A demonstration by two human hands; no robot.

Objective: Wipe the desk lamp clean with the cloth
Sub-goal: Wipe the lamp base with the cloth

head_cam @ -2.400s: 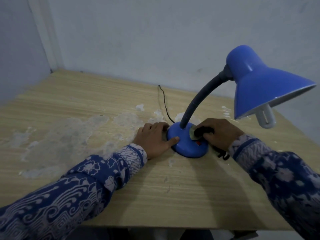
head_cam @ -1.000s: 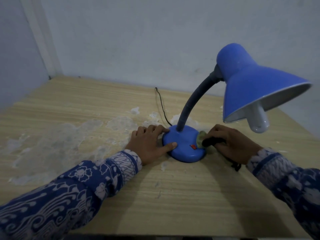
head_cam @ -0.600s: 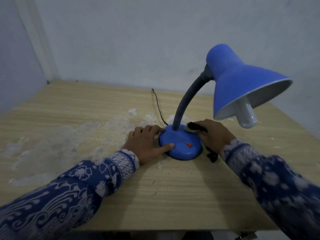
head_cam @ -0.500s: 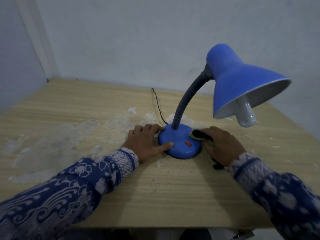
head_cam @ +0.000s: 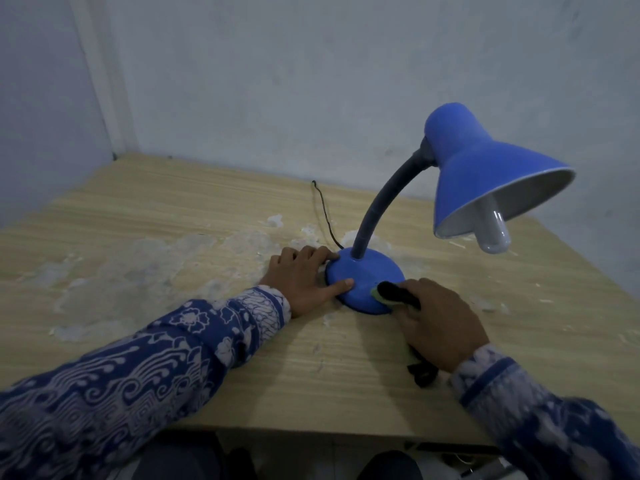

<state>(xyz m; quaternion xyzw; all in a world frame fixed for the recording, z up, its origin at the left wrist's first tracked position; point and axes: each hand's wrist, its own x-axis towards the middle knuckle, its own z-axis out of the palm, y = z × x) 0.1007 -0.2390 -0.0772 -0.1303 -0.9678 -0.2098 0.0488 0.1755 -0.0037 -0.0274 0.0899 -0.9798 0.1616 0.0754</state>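
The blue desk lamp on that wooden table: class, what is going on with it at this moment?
A person is wiping the blue gooseneck desk lamp. The left hand lies against the left side of its round blue base, thumb on top, steadying it. The right hand grips a dark cloth with a pale green edge and presses it on the near right edge of the base. The lamp stands upright on the worn wooden table.

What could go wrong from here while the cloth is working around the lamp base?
1. The shade leans far out past the base; if the left hand lifts, a hard wipe may tip the lamp.
2. The cloth in the right hand may press the switch, hidden now.
3. The cord trails behind the base and could snag.
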